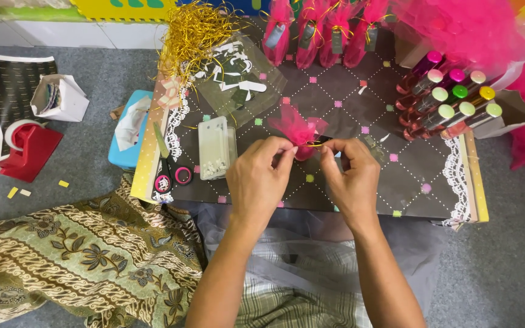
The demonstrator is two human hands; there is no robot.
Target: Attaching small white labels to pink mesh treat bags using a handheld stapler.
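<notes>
A small bundle wrapped in pink tulle (298,129) sits over the dark patterned low table (347,176). My left hand (257,176) and my right hand (352,176) both pinch a thin gold ribbon (315,144) at the bundle's gathered neck, fingertips close together on either side of it. The ruffled top of the tulle fans out away from me. The item inside the wrap is hidden.
Several finished pink bundles (323,33) stand at the table's far edge. A box of tubes with coloured caps (451,100) lies on the right, a heap of gold ribbon (192,36) and a clear bag (238,76) on the left. Scissors (166,167), a clear plastic case (214,147), a red tape dispenser (27,149).
</notes>
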